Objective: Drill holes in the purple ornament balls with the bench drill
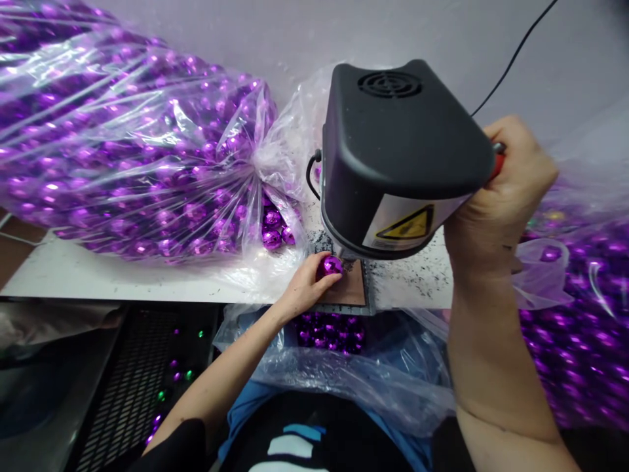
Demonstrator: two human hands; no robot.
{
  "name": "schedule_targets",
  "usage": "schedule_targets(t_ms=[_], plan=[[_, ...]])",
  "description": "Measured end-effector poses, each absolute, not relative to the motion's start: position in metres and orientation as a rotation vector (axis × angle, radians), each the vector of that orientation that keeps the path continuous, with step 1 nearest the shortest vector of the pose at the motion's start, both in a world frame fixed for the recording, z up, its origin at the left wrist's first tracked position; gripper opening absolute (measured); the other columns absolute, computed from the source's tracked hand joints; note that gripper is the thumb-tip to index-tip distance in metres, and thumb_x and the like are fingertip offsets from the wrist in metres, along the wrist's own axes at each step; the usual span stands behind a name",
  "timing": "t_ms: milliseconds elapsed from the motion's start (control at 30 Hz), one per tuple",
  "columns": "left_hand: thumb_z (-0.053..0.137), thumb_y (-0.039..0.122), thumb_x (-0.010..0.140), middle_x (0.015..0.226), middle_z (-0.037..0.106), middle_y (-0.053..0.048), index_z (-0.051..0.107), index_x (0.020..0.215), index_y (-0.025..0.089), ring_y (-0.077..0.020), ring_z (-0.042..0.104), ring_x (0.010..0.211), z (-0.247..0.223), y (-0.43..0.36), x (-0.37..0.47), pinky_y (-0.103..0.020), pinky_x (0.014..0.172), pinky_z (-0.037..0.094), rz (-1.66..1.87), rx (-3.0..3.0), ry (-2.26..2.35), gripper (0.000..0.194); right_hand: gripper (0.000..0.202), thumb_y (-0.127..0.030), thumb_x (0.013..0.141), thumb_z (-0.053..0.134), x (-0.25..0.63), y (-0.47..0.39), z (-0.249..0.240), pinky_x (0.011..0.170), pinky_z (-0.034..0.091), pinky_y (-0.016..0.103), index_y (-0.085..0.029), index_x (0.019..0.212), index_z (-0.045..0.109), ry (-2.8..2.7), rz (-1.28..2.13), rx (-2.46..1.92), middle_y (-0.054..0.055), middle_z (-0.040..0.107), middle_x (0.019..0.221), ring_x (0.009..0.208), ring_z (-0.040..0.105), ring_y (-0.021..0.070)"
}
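Observation:
Between thumb and fingers, my left hand (305, 287) holds a shiny purple faceted ball (333, 265). The ball is over a brown board (354, 286) on the worktable, close beneath the front of a black machine (407, 144). This machine has a round vent on top and a yellow warning label (407, 223). At the machine's right side my right hand (515, 160) is wrapped around a handle with a red part (497, 165). Part of the machine's underside and the board's far end are hidden by its housing.
A large clear bag (147, 151) of purple balls lies on the left, with a few loose balls (272, 238) by its knot. More bagged balls (590, 314) stand right. An open bag (354, 367) with balls covers my lap. Dark flakes litter the white table (407, 288).

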State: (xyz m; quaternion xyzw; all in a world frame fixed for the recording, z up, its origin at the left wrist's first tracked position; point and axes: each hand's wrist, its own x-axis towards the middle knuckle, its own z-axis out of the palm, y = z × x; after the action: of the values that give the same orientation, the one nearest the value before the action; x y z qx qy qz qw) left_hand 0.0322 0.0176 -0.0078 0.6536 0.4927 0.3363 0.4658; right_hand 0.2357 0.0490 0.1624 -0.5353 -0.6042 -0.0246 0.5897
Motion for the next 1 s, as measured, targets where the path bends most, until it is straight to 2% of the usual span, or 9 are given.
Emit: schedule_targets(t_ms=[67, 167, 333, 467, 567, 733, 1000], plan=[[0.07, 0.038, 0.085, 0.111, 0.063, -0.008, 0.061, 0.12, 0.021, -0.0243, 0.059, 0.101, -0.008, 0.017, 0.032, -0.041, 0.093, 0.048, 0.835, 1.796, 1.245, 0.04, 0.029, -0.032, 0.089, 0.053, 0.235, 0.048, 0.162, 0.062, 0.024, 0.017, -0.01, 0.073, 0.044, -1.402, -0.057, -1.255, -0.004, 0.033, 0.064, 0.063, 0.029, -0.0003], [0.068, 0.04, 0.086, 0.12, 0.061, -0.01, 0.06, 0.123, 0.021, -0.0264, 0.057, 0.109, -0.007, 0.019, 0.031, -0.043, 0.098, 0.044, 0.781, 1.89, 1.234, 0.042, 0.032, -0.036, 0.091, 0.051, 0.235, 0.048, 0.161, 0.063, 0.024, 0.017, -0.009, 0.075, 0.045, -1.415, -0.055, -1.252, -0.004, 0.034, 0.065, 0.064, 0.029, -0.0008], [0.071, 0.042, 0.084, 0.115, 0.062, -0.009, 0.063, 0.116, 0.019, -0.0258, 0.061, 0.102, -0.001, 0.022, 0.035, -0.04, 0.092, 0.047, 0.687, 1.913, 1.228, 0.041, 0.033, -0.037, 0.092, 0.049, 0.235, 0.047, 0.162, 0.062, 0.023, 0.017, -0.009, 0.075, 0.043, -1.429, -0.084, -1.238, -0.004, 0.032, 0.064, 0.062, 0.028, -0.0018], [0.076, 0.038, 0.078, 0.116, 0.062, -0.008, 0.061, 0.118, 0.02, -0.0255, 0.06, 0.101, -0.006, 0.02, 0.044, -0.039, 0.091, 0.047, 0.716, 2.026, 1.264, 0.046, 0.032, -0.035, 0.092, 0.049, 0.234, 0.045, 0.163, 0.062, 0.022, 0.016, -0.009, 0.075, 0.043, -1.439, -0.084, -1.24, -0.004, 0.031, 0.064, 0.062, 0.027, -0.0026], [0.074, 0.037, 0.079, 0.115, 0.062, -0.009, 0.06, 0.114, 0.019, -0.0271, 0.059, 0.104, -0.015, 0.012, 0.051, -0.039, 0.091, 0.046, 0.795, 2.083, 1.351, 0.042, 0.031, -0.035, 0.091, 0.05, 0.234, 0.045, 0.163, 0.061, 0.022, 0.016, -0.009, 0.074, 0.044, -1.43, -0.082, -1.259, -0.004, 0.031, 0.063, 0.062, 0.027, -0.002], [0.067, 0.036, 0.085, 0.108, 0.063, -0.009, 0.055, 0.111, 0.02, -0.0276, 0.056, 0.107, -0.024, 0.006, 0.055, -0.044, 0.1, 0.039, 0.928, 2.111, 1.321, 0.033, 0.033, -0.037, 0.091, 0.049, 0.237, 0.045, 0.163, 0.063, 0.024, 0.016, -0.009, 0.074, 0.047, -1.454, -0.084, -1.243, -0.003, 0.034, 0.065, 0.063, 0.029, -0.0016], [0.064, 0.038, 0.084, 0.101, 0.06, -0.006, 0.055, 0.1, 0.022, -0.0262, 0.054, 0.102, -0.03, 0.01, 0.056, -0.052, 0.109, 0.032, 0.862, 2.073, 1.317, 0.024, 0.037, -0.04, 0.095, 0.044, 0.235, 0.043, 0.16, 0.062, 0.023, 0.015, -0.009, 0.074, 0.045, -1.468, -0.19, -1.2, -0.002, 0.03, 0.065, 0.063, 0.026, -0.0027]])
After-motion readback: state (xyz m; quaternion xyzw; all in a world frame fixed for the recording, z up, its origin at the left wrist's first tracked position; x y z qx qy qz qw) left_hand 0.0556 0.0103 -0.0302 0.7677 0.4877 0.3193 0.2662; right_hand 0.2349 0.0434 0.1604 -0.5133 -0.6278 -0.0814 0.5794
